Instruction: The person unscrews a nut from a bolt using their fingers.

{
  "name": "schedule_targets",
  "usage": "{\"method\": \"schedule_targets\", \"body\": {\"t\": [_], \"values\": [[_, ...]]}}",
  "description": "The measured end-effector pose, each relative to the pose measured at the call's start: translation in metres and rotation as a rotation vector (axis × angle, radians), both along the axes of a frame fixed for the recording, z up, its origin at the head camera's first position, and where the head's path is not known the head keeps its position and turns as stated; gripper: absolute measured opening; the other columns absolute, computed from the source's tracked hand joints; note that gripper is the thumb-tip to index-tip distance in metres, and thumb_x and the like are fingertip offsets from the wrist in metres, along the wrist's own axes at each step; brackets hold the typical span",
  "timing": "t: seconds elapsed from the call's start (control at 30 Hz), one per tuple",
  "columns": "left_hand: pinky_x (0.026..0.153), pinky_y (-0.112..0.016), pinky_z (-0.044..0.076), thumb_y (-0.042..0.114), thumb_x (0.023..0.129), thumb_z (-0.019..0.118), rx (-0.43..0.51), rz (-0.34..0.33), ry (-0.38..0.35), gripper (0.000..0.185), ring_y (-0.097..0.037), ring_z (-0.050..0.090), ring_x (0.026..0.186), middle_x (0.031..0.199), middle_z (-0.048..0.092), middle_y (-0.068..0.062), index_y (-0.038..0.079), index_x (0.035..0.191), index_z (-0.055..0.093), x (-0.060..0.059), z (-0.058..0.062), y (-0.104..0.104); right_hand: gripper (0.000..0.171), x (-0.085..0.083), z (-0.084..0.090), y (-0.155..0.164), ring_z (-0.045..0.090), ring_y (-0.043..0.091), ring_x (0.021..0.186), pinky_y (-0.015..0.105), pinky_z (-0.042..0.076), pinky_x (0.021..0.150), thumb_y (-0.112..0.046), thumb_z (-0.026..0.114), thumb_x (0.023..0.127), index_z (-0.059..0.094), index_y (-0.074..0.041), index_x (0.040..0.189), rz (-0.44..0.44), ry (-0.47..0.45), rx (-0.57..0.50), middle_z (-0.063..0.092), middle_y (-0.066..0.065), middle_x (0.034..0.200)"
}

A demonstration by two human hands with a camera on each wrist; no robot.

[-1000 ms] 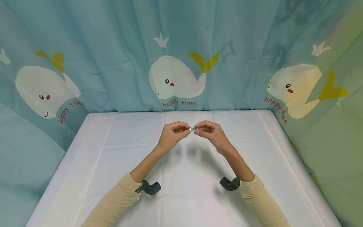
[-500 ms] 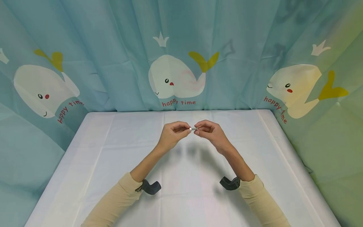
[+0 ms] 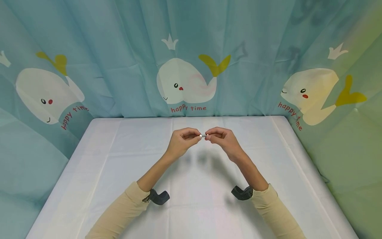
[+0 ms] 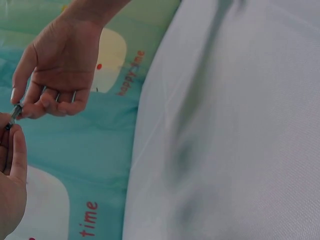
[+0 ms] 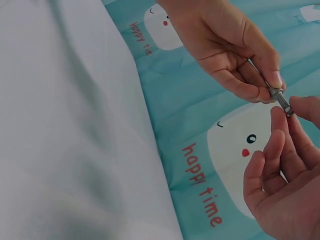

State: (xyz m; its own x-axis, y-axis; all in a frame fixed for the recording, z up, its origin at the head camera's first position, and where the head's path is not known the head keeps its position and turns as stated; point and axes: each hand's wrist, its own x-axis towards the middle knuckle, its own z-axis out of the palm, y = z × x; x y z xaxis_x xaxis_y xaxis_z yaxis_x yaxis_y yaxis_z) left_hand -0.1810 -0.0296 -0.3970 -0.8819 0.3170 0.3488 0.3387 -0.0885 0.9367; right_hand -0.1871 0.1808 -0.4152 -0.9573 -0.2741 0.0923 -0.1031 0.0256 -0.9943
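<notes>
Hands meet above the middle of the bench (image 3: 119,172), held up off its white cloth with both forearms reaching in from the near edge in tan sleeves (image 3: 119,212). Just past each cuff a dark wrist camera mount (image 3: 158,197) hangs under the arm. The left hand (image 3: 181,142) has its fingers curled in, thumb and forefinger pinching one end of a small metal bolt (image 3: 203,135). The right hand (image 3: 222,139) is curled the same way and pinches the other end, so the bolt lies roughly level between the two sets of fingertips, which nearly touch. From the right wrist view the bolt (image 5: 280,100) shows a threaded shank, gripped near its head by the left hand (image 5: 235,55), with the right hand's fingertips (image 5: 305,107) at its tip. Soft shadows of the hands fall on the cloth below them. Behind the bench hangs a teal curtain (image 3: 119,49) printed with white whales (image 3: 185,81) and the words "happy time".
</notes>
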Motion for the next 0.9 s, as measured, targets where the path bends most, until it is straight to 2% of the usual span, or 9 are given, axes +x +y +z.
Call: {"method": "schedule_targets", "body": {"t": [0.17, 0.33, 0.57, 0.7, 0.8, 0.9], "values": [[0.078, -0.026, 0.058, -0.014, 0.087, 0.068, 0.002, -0.001, 0.001, 0.01, -0.009, 0.067, 0.081, 0.092, 0.07, -0.018, -0.017, 0.096, 0.068, 0.0004, 0.0003, -0.0002, 0.024, -0.0004, -0.0018, 0.0007, 0.067, 0.024, 0.095, 0.032, 0.055, 0.087, -0.001, 0.068, 0.092, 0.064, 0.013, 0.112, 0.016, 0.021, -0.026, 0.072, 0.0, 0.094], [0.077, -0.025, 0.058, -0.014, 0.087, 0.068, -0.004, 0.002, 0.003, 0.009, -0.01, 0.067, 0.08, 0.091, 0.069, -0.018, -0.017, 0.096, 0.068, 0.001, 0.0009, 0.0, 0.015, -0.0011, -0.0032, 0.0013, 0.066, 0.019, 0.09, 0.031, 0.055, 0.085, 0.001, 0.069, 0.091, 0.069, 0.0, 0.106, 0.018, 0.04, -0.033, 0.071, 0.001, 0.096], [0.077, -0.025, 0.058, -0.013, 0.087, 0.068, -0.004, 0.0, 0.0, 0.009, -0.01, 0.067, 0.08, 0.092, 0.069, -0.018, -0.016, 0.096, 0.068, 0.0002, -0.0001, 0.0004, 0.018, -0.0016, -0.0048, 0.0014, 0.066, 0.016, 0.089, 0.029, 0.055, 0.083, 0.001, 0.069, 0.091, 0.067, 0.004, 0.109, 0.023, 0.048, -0.042, 0.07, 0.0, 0.097], [0.077, -0.025, 0.058, -0.013, 0.087, 0.068, -0.009, 0.004, 0.002, 0.009, -0.01, 0.066, 0.081, 0.092, 0.069, -0.02, -0.016, 0.096, 0.068, 0.0003, -0.0003, 0.0003, 0.02, -0.0015, -0.0055, 0.0022, 0.066, 0.015, 0.089, 0.028, 0.055, 0.081, 0.002, 0.068, 0.092, 0.067, -0.003, 0.111, 0.031, 0.035, -0.047, 0.07, -0.001, 0.096], [0.077, -0.025, 0.058, -0.013, 0.087, 0.068, -0.008, 0.003, -0.001, 0.009, -0.01, 0.066, 0.081, 0.093, 0.069, -0.02, -0.016, 0.096, 0.068, 0.0005, -0.0001, 0.0004, 0.02, -0.0013, -0.0048, 0.0024, 0.065, 0.016, 0.093, 0.031, 0.054, 0.083, -0.004, 0.066, 0.094, 0.066, -0.007, 0.114, 0.032, 0.006, -0.029, 0.071, 0.0, 0.097], [0.077, -0.026, 0.058, -0.013, 0.087, 0.068, 0.002, 0.002, -0.001, 0.009, -0.011, 0.067, 0.081, 0.093, 0.069, -0.02, -0.016, 0.096, 0.069, -0.0023, -0.0049, 0.0011, 0.024, -0.0014, -0.0029, 0.0015, 0.063, 0.019, 0.093, 0.033, 0.053, 0.084, -0.016, 0.063, 0.097, 0.066, -0.001, 0.115, 0.01, -0.033, 0.009, 0.071, 0.003, 0.096]]}}
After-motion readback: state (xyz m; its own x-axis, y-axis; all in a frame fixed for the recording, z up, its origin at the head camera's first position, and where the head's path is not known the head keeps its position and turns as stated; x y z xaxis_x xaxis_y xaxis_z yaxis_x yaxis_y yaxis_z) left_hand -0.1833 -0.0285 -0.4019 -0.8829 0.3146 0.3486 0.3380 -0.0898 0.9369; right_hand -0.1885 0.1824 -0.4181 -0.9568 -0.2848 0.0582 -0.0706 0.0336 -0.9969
